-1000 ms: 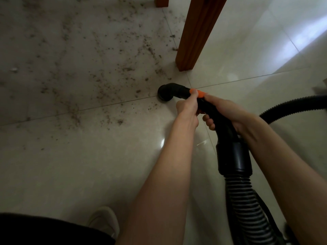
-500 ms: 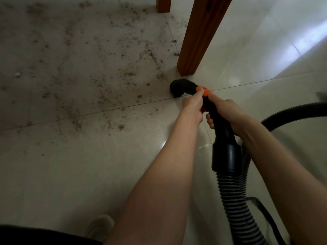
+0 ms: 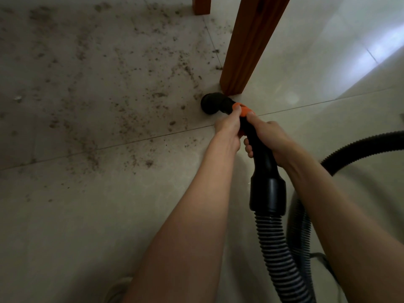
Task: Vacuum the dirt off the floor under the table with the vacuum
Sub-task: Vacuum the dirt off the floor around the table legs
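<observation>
Fingers of left hand (image 3: 227, 130) and right hand (image 3: 267, 138) curl round black vacuum wand (image 3: 259, 147), thumbs at orange collar (image 3: 243, 110), nozzle (image 3: 213, 103) on floor (image 3: 87, 215) beside table leg (image 3: 247, 51), dirt (image 3: 131, 88) scattered left, ribbed hose (image 3: 282, 248) trailing back.

The floor (image 3: 306, 62) is pale polished tile, glossy enough at the upper right of the frame to mirror window light, with thin dark grout lines crossing it. Across the upper left its sheen is dulled by dirt (image 3: 131, 88), a gritty brown scatter of crumbs and dust. The table leg (image 3: 247, 47) at top centre is reddish-brown wood with a smooth, lightly satin finish (a faint groove runs down it). The vacuum wand (image 3: 260, 149) is smooth matt black plastic with an orange plastic slider (image 3: 243, 110); its hose (image 3: 277, 248) is ribbed black plastic.
</observation>
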`<state>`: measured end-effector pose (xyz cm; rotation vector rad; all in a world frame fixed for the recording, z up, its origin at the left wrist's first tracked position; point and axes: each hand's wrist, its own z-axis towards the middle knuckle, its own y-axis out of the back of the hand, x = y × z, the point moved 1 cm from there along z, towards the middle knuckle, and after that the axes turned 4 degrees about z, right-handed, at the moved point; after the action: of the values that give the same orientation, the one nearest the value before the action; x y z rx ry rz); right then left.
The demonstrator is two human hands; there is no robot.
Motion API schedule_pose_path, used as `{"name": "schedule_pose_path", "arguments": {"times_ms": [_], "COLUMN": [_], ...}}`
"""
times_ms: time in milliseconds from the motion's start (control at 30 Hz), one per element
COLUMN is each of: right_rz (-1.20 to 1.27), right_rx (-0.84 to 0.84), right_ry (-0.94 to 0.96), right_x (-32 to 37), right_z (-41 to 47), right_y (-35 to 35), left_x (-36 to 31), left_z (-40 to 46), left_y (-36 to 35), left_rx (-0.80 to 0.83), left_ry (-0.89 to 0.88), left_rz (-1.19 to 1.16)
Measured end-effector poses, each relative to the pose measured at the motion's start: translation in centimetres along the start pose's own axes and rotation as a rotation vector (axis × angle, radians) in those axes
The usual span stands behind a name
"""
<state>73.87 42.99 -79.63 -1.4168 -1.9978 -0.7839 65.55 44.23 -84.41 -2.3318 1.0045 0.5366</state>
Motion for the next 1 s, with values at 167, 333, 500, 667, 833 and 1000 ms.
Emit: {"name": "schedule_pose_path", "arguments": {"times_ms": [167, 333, 500, 667, 833, 1000], "right_rz": [-0.036, -0.148, -0.375, -0.475, 0.129, 0.174], "right_rx": [-0.103, -0.153, -0.252, -0.318, 0.083, 0.117], "right_ry": [0.062, 0.089, 0.182, 0.245, 0.042, 0.028], "right_x": [0.0, -0.4, -0.5, -1.5, -1.2, -0.8], "right_z": [0.4, 0.7, 1.5, 2.0, 1.5, 1.6], "right_y": [0.4, -0.3, -2.9, -5.7, -4.9, -4.7], "left_x": [0.2, 0.0, -2.0, -3.7, -4.8, -5.6], "left_z": [-0.2, 0.1, 0.8, 1.9, 2.0, 2.0], "left_y": [-0.8, -0.1, 1.4, 2.7, 3.4, 3.0], "left_rx": [0.056, 0.053, 0.061, 0.024, 0.058, 0.065], "left_ry": [-0.005, 0.020, 0.016, 0.062, 0.062, 0.052], "left_rz": [0.007, 0.026, 0.080, 0.241, 0.225, 0.284]}}
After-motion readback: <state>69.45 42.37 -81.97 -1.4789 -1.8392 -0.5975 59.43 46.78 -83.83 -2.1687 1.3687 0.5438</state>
